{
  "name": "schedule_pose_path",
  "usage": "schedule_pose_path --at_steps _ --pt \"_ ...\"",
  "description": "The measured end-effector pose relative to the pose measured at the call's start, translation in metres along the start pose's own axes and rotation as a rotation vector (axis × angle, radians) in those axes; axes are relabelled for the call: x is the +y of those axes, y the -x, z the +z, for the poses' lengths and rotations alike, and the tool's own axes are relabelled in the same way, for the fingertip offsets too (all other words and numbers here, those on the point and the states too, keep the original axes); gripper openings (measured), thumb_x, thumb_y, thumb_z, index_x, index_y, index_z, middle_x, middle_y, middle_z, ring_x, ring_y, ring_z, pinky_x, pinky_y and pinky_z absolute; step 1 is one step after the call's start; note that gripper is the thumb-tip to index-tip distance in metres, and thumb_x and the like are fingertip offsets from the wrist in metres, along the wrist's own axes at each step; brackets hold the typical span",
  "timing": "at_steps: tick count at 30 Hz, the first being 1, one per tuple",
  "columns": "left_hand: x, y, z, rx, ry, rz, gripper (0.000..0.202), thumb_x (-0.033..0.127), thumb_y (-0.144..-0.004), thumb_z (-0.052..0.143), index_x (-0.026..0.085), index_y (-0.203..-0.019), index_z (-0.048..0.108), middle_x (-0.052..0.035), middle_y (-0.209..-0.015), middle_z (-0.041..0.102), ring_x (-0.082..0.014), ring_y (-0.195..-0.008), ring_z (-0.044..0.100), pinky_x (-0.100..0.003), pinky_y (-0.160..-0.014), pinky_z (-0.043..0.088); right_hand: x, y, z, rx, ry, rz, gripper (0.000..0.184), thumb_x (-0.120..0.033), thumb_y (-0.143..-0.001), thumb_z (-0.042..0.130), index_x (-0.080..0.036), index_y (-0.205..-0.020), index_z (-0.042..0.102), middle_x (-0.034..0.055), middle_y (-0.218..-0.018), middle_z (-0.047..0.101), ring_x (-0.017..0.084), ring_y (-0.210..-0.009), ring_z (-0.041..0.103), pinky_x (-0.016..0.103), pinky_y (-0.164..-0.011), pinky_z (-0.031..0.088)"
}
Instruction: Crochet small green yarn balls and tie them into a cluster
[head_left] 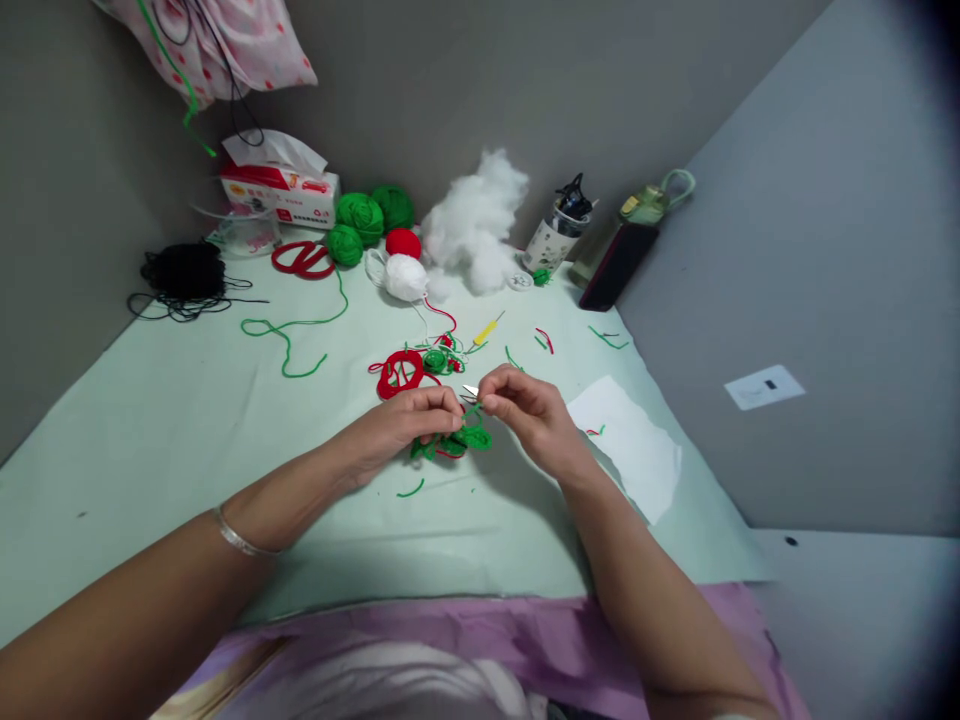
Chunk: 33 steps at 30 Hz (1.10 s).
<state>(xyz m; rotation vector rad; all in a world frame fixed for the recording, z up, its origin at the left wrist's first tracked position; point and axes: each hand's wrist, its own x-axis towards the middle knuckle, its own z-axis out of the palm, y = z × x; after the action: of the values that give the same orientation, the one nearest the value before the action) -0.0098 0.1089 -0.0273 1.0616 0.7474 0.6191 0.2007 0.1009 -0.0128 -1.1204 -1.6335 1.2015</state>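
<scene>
Two bare hands meet over a pale green tabletop (187,430). The left hand (425,415) has its grip pressed together on a small green yarn piece (475,438), which hangs just below the fingertips, on the near side of the grip. The right hand (523,412), close beside it, pinches a green strand (471,411) between thumb and fingers; the strand spans the short gap between the two grips. Just beyond that gap lies a pointed metal tool, partly hidden (470,391). Beyond the left grip sits a loose coil of red yarn (388,383); a yellow-handled tool (486,333) lies farther past the grips. To the right of the right grip is a torn white paper (637,455) with yarn snippets on it. Well beyond both grips stand a white yarn ball (406,277), a red ball (403,243), green balls (361,218) and fluffy white stuffing (480,222).
</scene>
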Motion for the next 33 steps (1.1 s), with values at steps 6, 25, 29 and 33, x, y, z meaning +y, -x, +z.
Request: schedule_pose_path --at_steps 6,25,29,33 --pt "-0.003 0.0 0.002 -0.019 0.089 -0.056 0.017 0.032 -0.08 0.07 0.019 -0.078 0.059 0.0021 -0.073 0.052 -0.013 -0.066 0.05 -0.026 -0.063 0.047 0.002 -0.004 0.001 0.091 -0.29 0.104 0.024 -0.039 -0.086 0.076 -0.019 -0.084 0.064 0.0001 -0.083 0.062 0.011 -0.069 0.053 0.025 -0.064 0.043" --pt "-0.008 -0.001 -0.001 0.045 0.202 -0.031 0.019 0.036 -0.086 0.071 0.018 -0.083 0.067 0.0005 -0.083 0.059 -0.0131 -0.074 0.055 -0.026 -0.067 0.049 -0.003 -0.003 0.002 0.127 -0.406 0.151 0.007 -0.028 -0.087 0.068 -0.021 -0.089 0.069 -0.0031 -0.07 0.057 0.009 -0.056 0.043 0.023 -0.054 0.035" --pt "-0.006 -0.003 -0.004 0.085 0.328 -0.038 0.02 0.035 -0.086 0.074 0.017 -0.093 0.069 -0.0022 -0.09 0.065 -0.0142 -0.075 0.06 -0.03 -0.07 0.056 -0.007 0.0 0.004 0.071 -0.061 0.061 0.012 -0.03 -0.089 0.067 -0.02 -0.086 0.073 0.002 -0.087 0.06 0.014 -0.076 0.054 0.029 -0.07 0.043" --pt "-0.002 -0.002 -0.007 0.048 0.366 -0.039 0.019 0.035 -0.088 0.072 0.016 -0.092 0.068 -0.0019 -0.079 0.066 -0.0125 -0.066 0.061 -0.026 -0.065 0.054 -0.008 0.001 0.007 -0.028 0.127 -0.053 0.011 -0.031 -0.084 0.076 -0.021 -0.085 0.071 0.0027 -0.088 0.06 0.016 -0.08 0.055 0.032 -0.072 0.043"
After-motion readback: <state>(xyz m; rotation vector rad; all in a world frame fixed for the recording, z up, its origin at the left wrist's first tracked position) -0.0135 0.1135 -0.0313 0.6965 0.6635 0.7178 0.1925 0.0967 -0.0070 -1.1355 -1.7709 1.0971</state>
